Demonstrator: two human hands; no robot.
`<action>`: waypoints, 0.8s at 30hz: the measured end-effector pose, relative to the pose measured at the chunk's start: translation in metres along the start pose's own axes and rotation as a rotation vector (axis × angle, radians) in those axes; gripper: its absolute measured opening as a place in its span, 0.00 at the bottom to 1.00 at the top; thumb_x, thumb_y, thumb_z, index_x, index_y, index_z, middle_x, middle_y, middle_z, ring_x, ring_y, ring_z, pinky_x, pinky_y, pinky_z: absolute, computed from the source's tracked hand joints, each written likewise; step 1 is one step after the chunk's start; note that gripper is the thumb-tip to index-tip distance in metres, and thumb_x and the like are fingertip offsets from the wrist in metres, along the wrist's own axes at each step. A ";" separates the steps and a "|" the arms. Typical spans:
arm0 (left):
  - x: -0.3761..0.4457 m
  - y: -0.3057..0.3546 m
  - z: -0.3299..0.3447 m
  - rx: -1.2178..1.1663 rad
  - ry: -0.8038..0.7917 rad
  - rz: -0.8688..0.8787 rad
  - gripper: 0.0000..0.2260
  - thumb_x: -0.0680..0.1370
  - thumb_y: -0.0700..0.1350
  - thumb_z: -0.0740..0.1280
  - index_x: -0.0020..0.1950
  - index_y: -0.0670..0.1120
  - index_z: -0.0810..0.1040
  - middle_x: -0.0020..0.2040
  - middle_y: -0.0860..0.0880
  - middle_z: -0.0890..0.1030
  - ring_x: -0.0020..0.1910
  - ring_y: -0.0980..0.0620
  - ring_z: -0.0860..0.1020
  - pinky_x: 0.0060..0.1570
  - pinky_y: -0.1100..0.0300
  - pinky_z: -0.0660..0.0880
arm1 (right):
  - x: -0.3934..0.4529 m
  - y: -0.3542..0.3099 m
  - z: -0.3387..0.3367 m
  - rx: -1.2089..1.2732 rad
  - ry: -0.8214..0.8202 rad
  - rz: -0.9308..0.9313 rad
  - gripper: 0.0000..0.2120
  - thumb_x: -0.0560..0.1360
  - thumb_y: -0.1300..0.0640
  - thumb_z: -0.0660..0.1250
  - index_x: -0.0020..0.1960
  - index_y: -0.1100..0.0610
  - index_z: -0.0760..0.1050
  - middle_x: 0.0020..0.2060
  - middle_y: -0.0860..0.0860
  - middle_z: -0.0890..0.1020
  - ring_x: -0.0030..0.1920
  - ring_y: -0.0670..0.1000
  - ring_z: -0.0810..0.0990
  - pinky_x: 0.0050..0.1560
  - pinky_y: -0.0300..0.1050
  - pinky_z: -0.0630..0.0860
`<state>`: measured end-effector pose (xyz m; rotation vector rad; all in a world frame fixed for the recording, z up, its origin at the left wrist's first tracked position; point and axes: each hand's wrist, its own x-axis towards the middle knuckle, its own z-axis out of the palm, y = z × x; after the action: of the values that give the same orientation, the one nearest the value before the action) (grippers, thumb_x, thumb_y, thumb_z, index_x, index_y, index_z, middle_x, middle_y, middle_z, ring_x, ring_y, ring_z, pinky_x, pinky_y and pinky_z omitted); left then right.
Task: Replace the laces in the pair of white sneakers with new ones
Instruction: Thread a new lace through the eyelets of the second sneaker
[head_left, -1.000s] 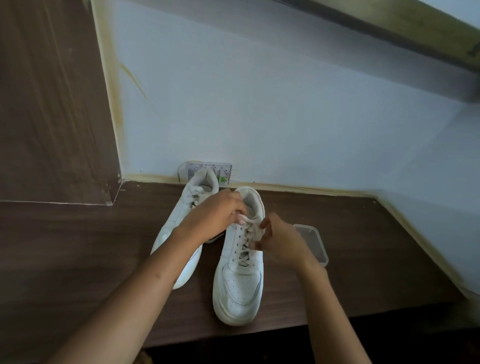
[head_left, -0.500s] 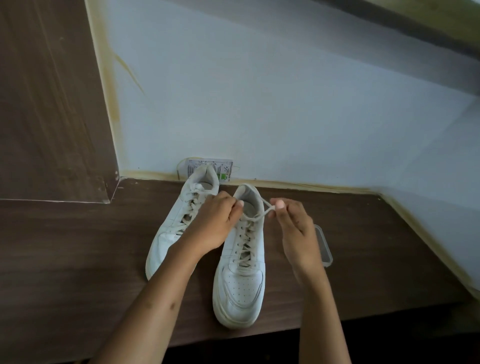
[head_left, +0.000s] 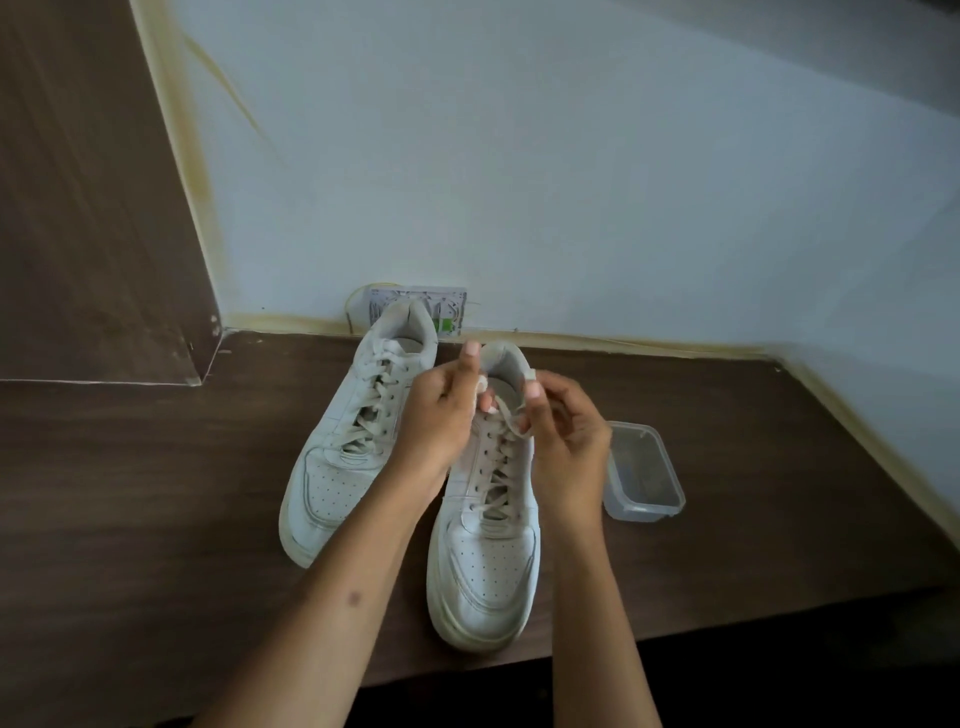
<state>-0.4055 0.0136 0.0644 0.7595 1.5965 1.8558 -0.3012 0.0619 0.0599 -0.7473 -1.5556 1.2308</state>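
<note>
Two white sneakers stand side by side on a dark wooden table (head_left: 156, 493), toes toward me. The left sneaker (head_left: 353, 441) is laced and untouched. Over the collar of the right sneaker (head_left: 488, 551) both hands work its lace (head_left: 506, 415). My left hand (head_left: 441, 410) pinches one lace end, thumb raised. My right hand (head_left: 566, 431) pinches the other end near the top eyelets. The lace's upper part is hidden behind my fingers.
A clear plastic container (head_left: 644, 473) sits just right of the right sneaker. A small printed packet (head_left: 447, 312) leans against the pale wall behind the shoes. A brown wooden panel (head_left: 88, 208) rises at the left. The table's front edge runs below the toes.
The hands, spread apart with the lace taut half a second ago, have come together above the right sneaker's collar. My left thumb is now raised. The sneakers have not moved.
</note>
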 end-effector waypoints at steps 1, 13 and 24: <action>0.000 -0.001 0.002 0.009 -0.008 0.036 0.23 0.81 0.59 0.56 0.33 0.45 0.71 0.28 0.54 0.74 0.33 0.55 0.74 0.44 0.56 0.72 | 0.001 0.003 0.001 -0.020 -0.007 0.008 0.07 0.79 0.59 0.66 0.55 0.59 0.80 0.44 0.60 0.81 0.36 0.47 0.77 0.37 0.38 0.75; 0.004 -0.012 0.018 0.084 -0.067 0.301 0.07 0.82 0.47 0.62 0.56 0.48 0.78 0.40 0.56 0.80 0.35 0.62 0.76 0.38 0.62 0.74 | 0.007 0.005 0.000 0.145 0.050 0.082 0.09 0.78 0.65 0.67 0.57 0.58 0.78 0.41 0.55 0.82 0.35 0.48 0.77 0.33 0.39 0.72; 0.014 -0.011 0.006 0.069 -0.140 0.206 0.07 0.81 0.45 0.65 0.46 0.44 0.79 0.33 0.46 0.79 0.27 0.57 0.73 0.30 0.61 0.71 | 0.010 -0.008 -0.019 0.087 -0.209 0.018 0.09 0.74 0.68 0.71 0.54 0.62 0.81 0.44 0.55 0.86 0.43 0.50 0.85 0.43 0.41 0.79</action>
<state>-0.4095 0.0294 0.0546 1.0961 1.5485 1.8497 -0.2861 0.0745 0.0705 -0.5925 -1.6539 1.4169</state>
